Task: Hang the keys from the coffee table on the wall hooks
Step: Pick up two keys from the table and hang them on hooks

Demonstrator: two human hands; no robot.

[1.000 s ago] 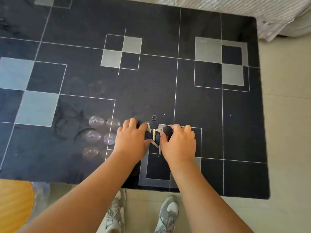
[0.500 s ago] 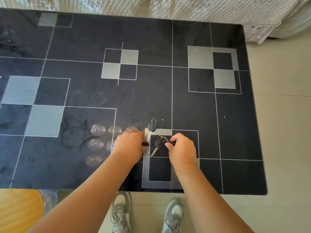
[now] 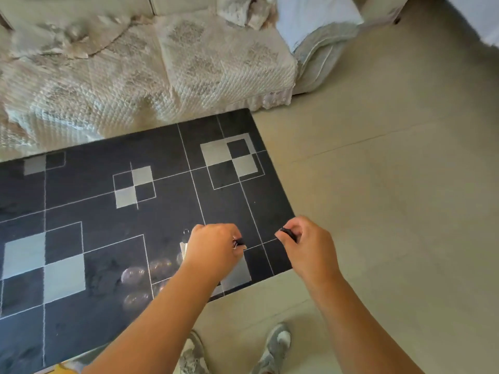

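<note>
Holding a key in each hand, we stand at the near right corner of the coffee table (image 3: 108, 190), w/ the left hand (image 3: 213, 252) over the tabletop and the right hand (image 3: 305, 247) just past the table's right edge, over the floor (image 3: 391, 211). Left hand is curled shut, pinching a black key head (image 3: 239, 242) w/ a bit of metal ring showing beside it; right hand is likewise closed, thumb and forefinger nipping a dark key fob (image 3: 288, 234). Both are lifted off the glass, as far as we can judge. A third key (image 3: 185, 236) seems to lie on the table just left of the left hand, its ring pointing to the far side, blade running toward us, but mostly hidden behind the knuckles, so we can't be sure of its shape. Left hand is much the nearer to it. Wall hooks aren't in view anywhere; only the sofa cover (image 3: 135, 76) on the far side and bare floor to the right, so which way we must carry the keys can't be told from here. Key blades in both hands are hidden inside the fingers, and whether either hand holds more than one key is unclear. Our shoes (image 3: 272, 346) show at the near edge.
</note>
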